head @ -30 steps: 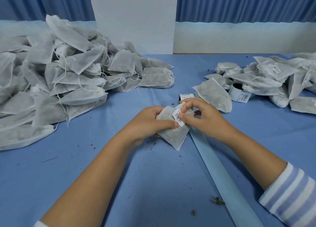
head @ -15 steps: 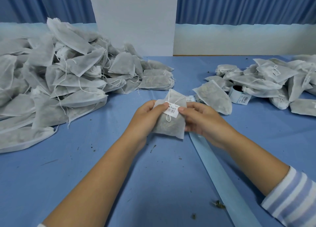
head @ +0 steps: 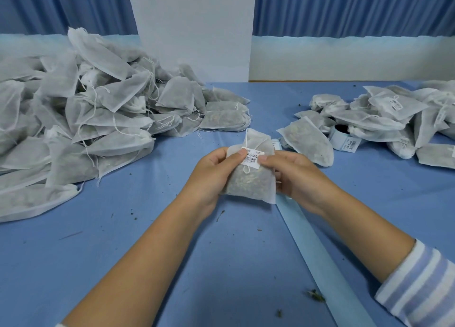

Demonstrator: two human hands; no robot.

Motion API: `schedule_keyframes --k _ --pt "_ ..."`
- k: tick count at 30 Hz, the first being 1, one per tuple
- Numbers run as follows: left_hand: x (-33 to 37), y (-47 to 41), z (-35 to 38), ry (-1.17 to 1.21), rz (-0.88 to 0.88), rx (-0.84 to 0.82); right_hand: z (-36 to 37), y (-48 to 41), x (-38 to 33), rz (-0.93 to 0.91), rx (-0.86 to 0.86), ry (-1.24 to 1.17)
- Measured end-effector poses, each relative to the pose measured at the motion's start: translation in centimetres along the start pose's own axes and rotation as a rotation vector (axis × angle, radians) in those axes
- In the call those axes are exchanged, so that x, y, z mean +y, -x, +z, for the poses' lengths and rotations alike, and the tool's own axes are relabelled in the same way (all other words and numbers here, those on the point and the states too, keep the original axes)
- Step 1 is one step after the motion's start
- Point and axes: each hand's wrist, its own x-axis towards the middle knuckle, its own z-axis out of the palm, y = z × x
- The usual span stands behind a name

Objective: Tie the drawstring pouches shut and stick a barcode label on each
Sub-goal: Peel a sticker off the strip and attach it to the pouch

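Note:
A white mesh drawstring pouch (head: 251, 179) filled with dried herbs stands upright above the blue table, held between both hands. Its neck is gathered and its string hangs in front. A white barcode label (head: 253, 158) lies across its upper front. My left hand (head: 216, 171) grips the pouch's left side, thumb on the label's left end. My right hand (head: 293, 176) grips the right side, thumb on the label's right end. A roll of barcode labels (head: 344, 139) lies to the right.
A big heap of pouches (head: 81, 120) fills the left of the table. A smaller pile of labelled pouches (head: 389, 120) lies at the right. One pouch (head: 307, 142) lies beside my right hand. A pale blue backing strip (head: 317, 257) runs toward me. Herb crumbs dot the cloth.
The pouch has turned from tilted and half hidden to upright facing me. The label went from pinched in my right fingers to lying flat on the pouch under both thumbs.

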Motion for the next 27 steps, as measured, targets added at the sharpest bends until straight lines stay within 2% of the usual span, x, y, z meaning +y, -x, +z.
schedule_keyframes --k 6,10,13,16,19,23,25,27 --pt "-0.1 0.0 0.2 0.006 -0.002 0.045 0.3 0.2 0.0 -0.034 0.054 0.058" --pt "-0.3 -0.3 0.1 0.044 0.003 0.189 0.7 0.5 -0.2 -0.039 0.094 0.104" --pt "-0.1 -0.6 -0.2 0.054 0.004 0.287 0.9 0.8 -0.1 -0.099 0.021 0.187" --pt "0.0 -0.7 -0.2 0.047 -0.031 0.235 1.2 0.7 0.1 -0.163 0.009 0.191" --pt "0.0 -0.8 0.0 0.007 -0.098 0.196 0.8 0.3 0.3 -0.225 0.123 0.161" --pt "0.5 -1.2 -0.9 0.157 -0.182 0.239 -1.0 -0.2 -0.7 -0.401 0.458 -0.087" --pt "0.7 -1.3 -1.6 0.198 -0.206 0.25 -2.0 -0.5 -1.2 -0.428 0.492 -0.241" --pt "0.8 -1.4 -2.0 0.211 -0.222 0.259 -2.5 -0.6 -1.0 -0.38 0.442 -0.244"
